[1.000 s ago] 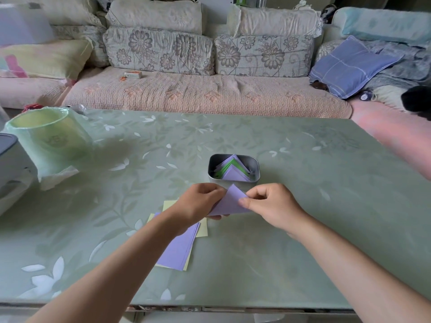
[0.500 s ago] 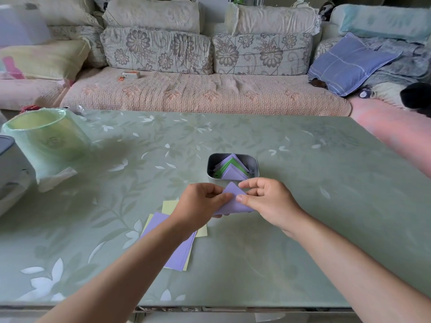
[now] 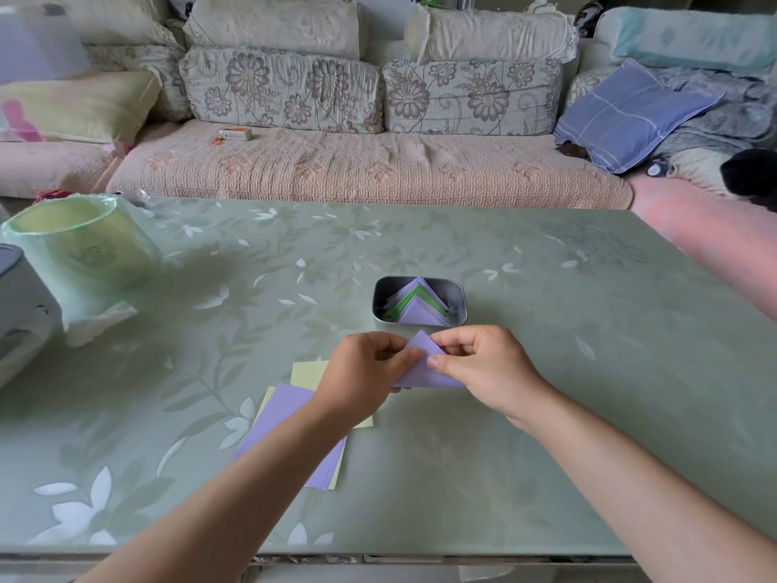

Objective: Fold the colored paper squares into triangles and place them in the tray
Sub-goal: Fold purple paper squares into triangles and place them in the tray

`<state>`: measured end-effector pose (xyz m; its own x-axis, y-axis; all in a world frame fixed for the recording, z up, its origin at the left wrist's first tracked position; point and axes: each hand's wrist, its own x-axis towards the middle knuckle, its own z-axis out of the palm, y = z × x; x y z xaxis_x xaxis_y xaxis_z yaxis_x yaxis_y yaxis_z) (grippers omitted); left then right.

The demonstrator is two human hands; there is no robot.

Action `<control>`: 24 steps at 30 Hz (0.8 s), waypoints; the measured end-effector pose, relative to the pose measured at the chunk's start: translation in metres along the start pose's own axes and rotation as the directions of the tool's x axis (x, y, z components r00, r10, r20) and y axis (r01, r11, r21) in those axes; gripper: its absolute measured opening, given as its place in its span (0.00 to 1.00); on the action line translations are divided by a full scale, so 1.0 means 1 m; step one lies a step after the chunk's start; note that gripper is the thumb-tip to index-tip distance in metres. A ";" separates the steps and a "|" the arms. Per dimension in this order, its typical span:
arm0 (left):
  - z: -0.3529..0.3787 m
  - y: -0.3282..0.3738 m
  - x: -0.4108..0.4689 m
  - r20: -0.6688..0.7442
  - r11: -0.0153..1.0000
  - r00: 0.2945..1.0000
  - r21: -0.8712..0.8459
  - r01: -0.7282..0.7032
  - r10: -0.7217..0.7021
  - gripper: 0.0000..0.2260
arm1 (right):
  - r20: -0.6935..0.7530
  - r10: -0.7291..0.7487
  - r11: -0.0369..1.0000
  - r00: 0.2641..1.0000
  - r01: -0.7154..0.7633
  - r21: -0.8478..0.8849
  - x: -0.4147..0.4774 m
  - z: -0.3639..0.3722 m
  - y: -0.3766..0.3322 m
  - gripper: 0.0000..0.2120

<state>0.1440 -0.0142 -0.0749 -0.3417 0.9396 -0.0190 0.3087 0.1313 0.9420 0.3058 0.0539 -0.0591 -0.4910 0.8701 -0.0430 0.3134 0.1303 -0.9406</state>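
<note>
A purple paper folded into a triangle (image 3: 424, 370) is held just above the table, its tip pointing at the tray. My left hand (image 3: 366, 372) pinches its left side and my right hand (image 3: 479, 368) pinches its right side with thumb on top. Directly behind my hands stands a small dark metal tray (image 3: 460, 302) with several purple and green folded triangles (image 3: 416, 307) in it. Under my left forearm lies a loose stack of flat purple and yellow paper squares (image 3: 279, 418).
A green-lined bin (image 3: 80, 246) and a white appliance (image 3: 17, 305) stand at the table's left edge. A sofa with cushions runs behind the far edge of the green floral table (image 3: 546, 372).
Both hands with the purple triangle have shifted slightly toward the tray, and my right fingers have curled in closer over the paper's tip.
</note>
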 end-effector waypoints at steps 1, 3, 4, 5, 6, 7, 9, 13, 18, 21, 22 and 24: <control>0.001 0.000 0.000 -0.015 1.000 1.000 0.006 -0.018 0.018 0.04 | 0.001 0.000 1.000 1.000 0.000 0.003 0.000 0.000 0.000 0.10; 0.002 0.000 -0.002 -0.062 0.998 0.996 0.031 -0.059 0.061 0.07 | 0.000 -0.005 1.000 1.000 0.005 0.015 0.000 0.000 0.000 0.10; 0.003 0.001 -0.003 -0.084 0.996 0.993 0.039 -0.079 0.083 0.08 | -0.002 -0.010 1.000 1.000 0.010 0.020 0.001 0.000 0.000 0.11; 0.004 0.001 -0.003 -0.099 0.994 0.990 0.044 -0.099 0.103 0.09 | -0.005 -0.013 1.000 1.000 0.013 0.022 0.001 0.000 0.001 0.11; 0.005 0.001 -0.004 -0.108 0.993 0.987 0.043 -0.114 0.118 0.09 | -0.009 -0.018 1.000 1.000 0.019 0.021 0.001 0.001 0.001 0.11; 0.006 0.002 -0.004 -0.114 0.992 0.986 0.034 -0.121 0.124 0.08 | -0.016 -0.023 1.000 1.000 0.024 0.017 0.002 0.001 0.001 0.10; 0.007 0.002 -0.004 -0.122 0.993 0.985 0.002 -0.120 0.119 0.08 | -0.032 -0.040 0.999 0.999 0.040 -0.003 0.002 0.002 0.002 0.09; 0.008 -0.001 -0.003 -0.136 0.992 0.985 -0.053 -0.114 0.106 0.08 | -0.048 -0.138 0.970 0.989 0.125 -0.210 0.001 0.003 0.005 0.08; 0.011 -0.003 -0.002 -0.135 0.989 0.984 -0.068 -0.128 0.118 0.10 | -0.078 -0.228 0.898 0.971 0.179 -0.403 -0.001 0.009 0.006 0.09; 0.011 -0.003 -0.002 -0.145 0.991 0.983 -0.055 -0.119 0.110 0.10 | -0.088 -0.244 0.885 0.966 0.185 -0.427 -0.001 0.009 0.007 0.08; 0.011 -0.004 -0.002 -0.144 0.992 0.983 -0.048 -0.119 0.111 0.09 | -0.106 -0.238 0.894 0.966 0.175 -0.412 -0.001 0.008 0.006 0.08; 0.012 -0.004 -0.003 -0.130 0.991 0.984 -0.032 -0.128 0.123 0.08 | -0.146 -0.220 0.917 0.964 0.154 -0.369 -0.002 0.008 0.004 0.08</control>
<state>0.1542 -0.0135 -0.0822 -0.4137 0.8995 0.1408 0.3210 -0.0006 0.9471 0.3017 0.0492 -0.0651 -0.4240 0.8798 0.2148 0.5114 0.4283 -0.7450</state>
